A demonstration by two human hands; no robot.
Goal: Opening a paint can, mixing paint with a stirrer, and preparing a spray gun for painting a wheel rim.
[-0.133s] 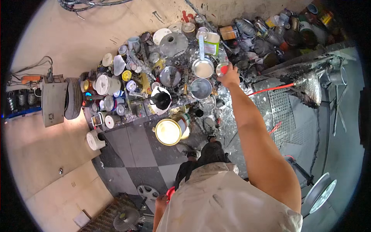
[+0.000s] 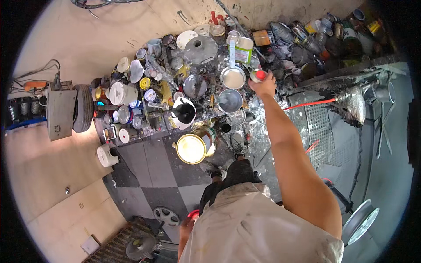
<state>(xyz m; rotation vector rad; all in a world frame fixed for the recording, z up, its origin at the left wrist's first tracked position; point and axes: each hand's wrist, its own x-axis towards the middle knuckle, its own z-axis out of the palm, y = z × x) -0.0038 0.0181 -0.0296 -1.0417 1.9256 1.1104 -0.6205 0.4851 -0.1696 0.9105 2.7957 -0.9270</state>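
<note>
My right hand (image 2: 265, 86) reaches far over the cluttered bench and grips a small can with a red cap (image 2: 260, 75), fingers wrapped round its side. Just left of it stands a pan of cream-coloured liquid (image 2: 233, 79) with a light stick lying over its far rim. Nearer to me is a grey metal pot (image 2: 230, 101). Low by my left side, my left hand (image 2: 186, 229) is closed on a red round thing (image 2: 194, 215). My body hides much of that thing, so its kind does not show.
Paint cans, lids and jars crowd the bench, with a green-labelled jug (image 2: 241, 50) behind the pan. A large bright-topped bucket (image 2: 191, 149) stands on the chequered floor before my feet. To the right a red hose (image 2: 311, 103) crosses; a wheel rim (image 2: 362, 222) stands lower right.
The red-capped can has shifted slightly away and to the right in my right hand, its cap showing more fully. My left hand stays by my side.
</note>
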